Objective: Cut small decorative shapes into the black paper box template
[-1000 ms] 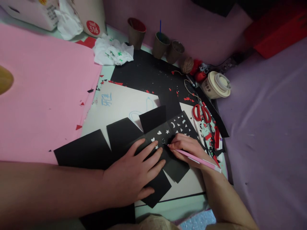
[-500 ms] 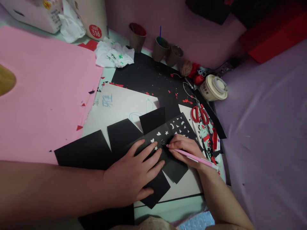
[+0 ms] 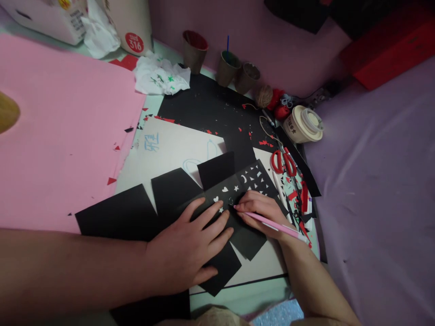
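Observation:
Black card [image 3: 248, 235] with flaps lies in the middle of the table, with small stars, hearts, a crescent and many triangles showing white in it. My left hand [image 3: 190, 249] is spread flat on the card, its fingertips beside a white star. My right hand [image 3: 260, 210] grips a slim pink craft knife [image 3: 268, 222], pen-shaped with a white end. The knife's tip meets the card near a small faint outline [image 3: 231, 201], just right of my left fingers. Part of the card is hidden under both hands.
Red-handled scissors [image 3: 282, 163] lie among red and black scraps at the right. A lidded cup [image 3: 302, 124], twine ball [image 3: 264, 96] and brown paper cups [image 3: 228, 68] stand behind. Crumpled tissue [image 3: 159, 74] and a large pink sheet [image 3: 68, 136] are at the left.
The knife and my right hand have shifted very slightly to the left on the card. My left hand stays in place.

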Tool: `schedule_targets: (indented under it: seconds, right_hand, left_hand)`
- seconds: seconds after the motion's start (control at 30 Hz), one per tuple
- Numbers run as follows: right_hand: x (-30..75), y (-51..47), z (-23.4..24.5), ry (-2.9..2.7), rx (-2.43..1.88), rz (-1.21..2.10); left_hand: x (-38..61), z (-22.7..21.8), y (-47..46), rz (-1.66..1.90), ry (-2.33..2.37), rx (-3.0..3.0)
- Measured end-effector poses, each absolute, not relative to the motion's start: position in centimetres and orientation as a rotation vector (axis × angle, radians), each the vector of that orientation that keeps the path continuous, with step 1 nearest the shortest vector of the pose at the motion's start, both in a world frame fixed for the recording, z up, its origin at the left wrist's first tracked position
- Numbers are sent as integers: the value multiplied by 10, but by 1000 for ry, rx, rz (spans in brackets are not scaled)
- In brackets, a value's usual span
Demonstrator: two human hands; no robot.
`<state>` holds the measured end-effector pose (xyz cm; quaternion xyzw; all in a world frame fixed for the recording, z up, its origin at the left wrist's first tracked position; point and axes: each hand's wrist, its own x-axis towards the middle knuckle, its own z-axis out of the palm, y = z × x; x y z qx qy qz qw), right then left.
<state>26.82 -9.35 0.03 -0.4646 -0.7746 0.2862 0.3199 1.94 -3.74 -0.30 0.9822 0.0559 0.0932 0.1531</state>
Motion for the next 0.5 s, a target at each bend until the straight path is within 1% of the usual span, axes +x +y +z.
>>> schedule_targets:
  seconds: [0.5]
  right_hand:
    - [272, -93, 7, -2096, -1228, 778]
  left_hand:
    - [18, 1, -35, 204, 130, 2825]
